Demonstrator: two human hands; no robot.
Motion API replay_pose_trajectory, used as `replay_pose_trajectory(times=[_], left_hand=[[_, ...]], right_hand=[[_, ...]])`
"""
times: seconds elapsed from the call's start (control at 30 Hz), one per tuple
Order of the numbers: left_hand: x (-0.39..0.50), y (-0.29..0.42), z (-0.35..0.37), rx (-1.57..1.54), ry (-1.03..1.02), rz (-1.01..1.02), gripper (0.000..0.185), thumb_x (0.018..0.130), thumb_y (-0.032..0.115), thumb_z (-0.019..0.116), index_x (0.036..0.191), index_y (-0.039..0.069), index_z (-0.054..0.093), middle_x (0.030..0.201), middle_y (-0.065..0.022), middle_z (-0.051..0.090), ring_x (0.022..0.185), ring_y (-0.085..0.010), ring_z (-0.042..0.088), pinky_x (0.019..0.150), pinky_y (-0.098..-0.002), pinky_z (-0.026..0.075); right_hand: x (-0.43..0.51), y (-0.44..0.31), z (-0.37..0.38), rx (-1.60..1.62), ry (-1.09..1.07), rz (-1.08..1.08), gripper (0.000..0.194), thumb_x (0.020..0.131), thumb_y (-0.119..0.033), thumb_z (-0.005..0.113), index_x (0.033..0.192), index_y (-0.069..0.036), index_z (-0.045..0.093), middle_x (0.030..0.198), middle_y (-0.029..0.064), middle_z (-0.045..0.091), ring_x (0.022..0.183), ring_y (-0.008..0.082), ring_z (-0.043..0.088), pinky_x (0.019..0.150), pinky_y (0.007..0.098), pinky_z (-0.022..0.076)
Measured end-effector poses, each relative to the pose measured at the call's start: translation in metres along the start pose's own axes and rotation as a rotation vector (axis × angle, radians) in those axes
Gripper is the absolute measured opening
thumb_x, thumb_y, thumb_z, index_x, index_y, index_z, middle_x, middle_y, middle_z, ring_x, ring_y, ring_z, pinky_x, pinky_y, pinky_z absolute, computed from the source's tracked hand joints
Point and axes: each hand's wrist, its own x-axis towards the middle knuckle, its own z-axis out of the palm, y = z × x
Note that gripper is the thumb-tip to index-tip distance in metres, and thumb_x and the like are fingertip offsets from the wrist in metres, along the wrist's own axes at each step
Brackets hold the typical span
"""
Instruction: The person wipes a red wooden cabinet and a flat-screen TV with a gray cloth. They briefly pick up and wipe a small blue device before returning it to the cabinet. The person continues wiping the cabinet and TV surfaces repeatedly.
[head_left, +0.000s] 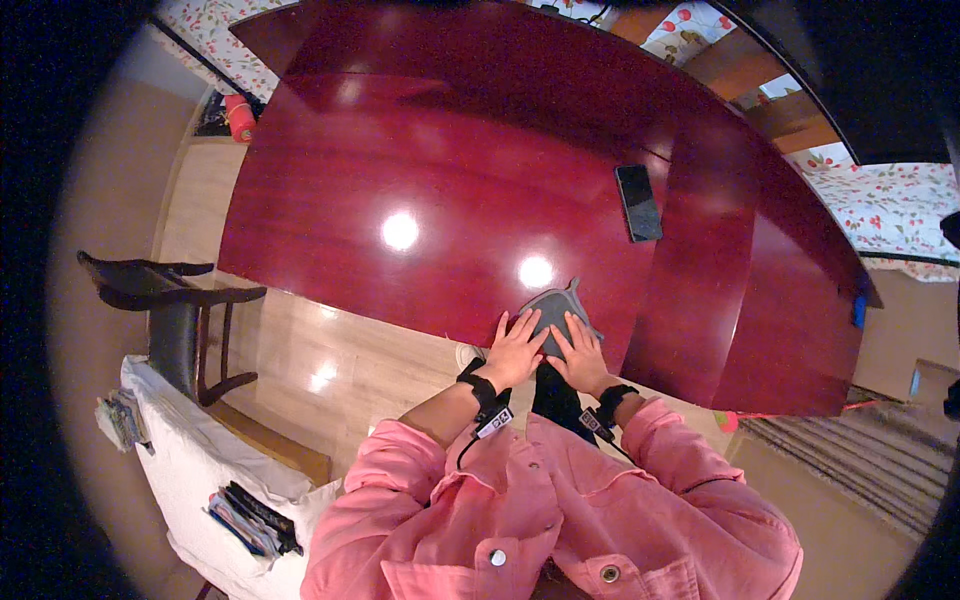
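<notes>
A small grey cloth item (556, 309), perhaps a folded fabric piece, lies near the front edge of a glossy dark red table (450, 172). A narrow tip sticks up from its far edge. My left hand (516, 349) rests on its left part with the fingers spread. On the right part lies my right hand (579, 356), palm down, fingers apart. The two hands almost meet over the cloth, and they hide much of its near side. Each wrist wears a black band with a small cabled device.
A dark smartphone (638, 203) lies on the table, beyond my right hand. At left stands a dark wooden chair (176, 330). Folded clothes (255, 521) sit on a white-covered surface (172, 480) at lower left. A large black panel (885, 82) is at upper right.
</notes>
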Motion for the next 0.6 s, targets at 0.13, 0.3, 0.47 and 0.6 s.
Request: replay_pose_trajectory(times=[0.13,0.3,0.47,0.6], left_hand=[[0.013,-0.038,-0.024,0.073,0.017,-0.067,0.052,0.092,0.036,0.058,0.137,0.011,0.055,0.153,-0.0171,0.037,0.146,-0.0314,0.027,0.118,-0.0599,0.011],[-0.001,-0.117,-0.069,0.052,0.203,-0.335,0.044,0.091,0.026,0.06,0.132,0.009,0.058,0.152,-0.017,0.039,0.144,-0.0325,0.03,0.117,-0.0588,0.016],[-0.033,-0.127,-0.066,0.078,0.202,-0.359,0.048,0.087,0.027,0.064,0.126,0.0,0.055,0.154,-0.0271,0.029,0.145,-0.0413,0.024,0.117,-0.0574,0.016],[-0.022,-0.079,-0.039,0.032,0.075,-0.169,0.053,0.085,0.031,0.067,0.125,-0.002,0.054,0.155,-0.0288,0.026,0.146,-0.0423,0.02,0.118,-0.0564,0.014]], right_hand=[[0.052,-0.016,0.001,-0.011,0.034,-0.015,0.062,0.095,-0.043,0.056,0.147,-0.012,0.043,0.159,0.0207,0.023,0.147,0.0375,0.022,0.116,0.0533,0.0232],[0.163,-0.076,0.017,0.088,0.092,-0.083,0.051,0.096,-0.037,0.054,0.139,-0.01,0.052,0.156,0.0189,0.03,0.145,0.0361,0.026,0.117,0.0529,0.0217],[0.157,-0.105,0.026,0.188,0.068,-0.146,0.043,0.095,-0.028,0.056,0.134,-0.009,0.056,0.155,0.0157,0.032,0.144,0.0333,0.03,0.114,0.05,0.0271],[0.083,-0.078,0.021,0.102,0.048,0.009,0.045,0.089,-0.019,0.062,0.133,-0.01,0.053,0.156,0.0118,0.033,0.143,0.0307,0.032,0.109,0.0477,0.0334]])
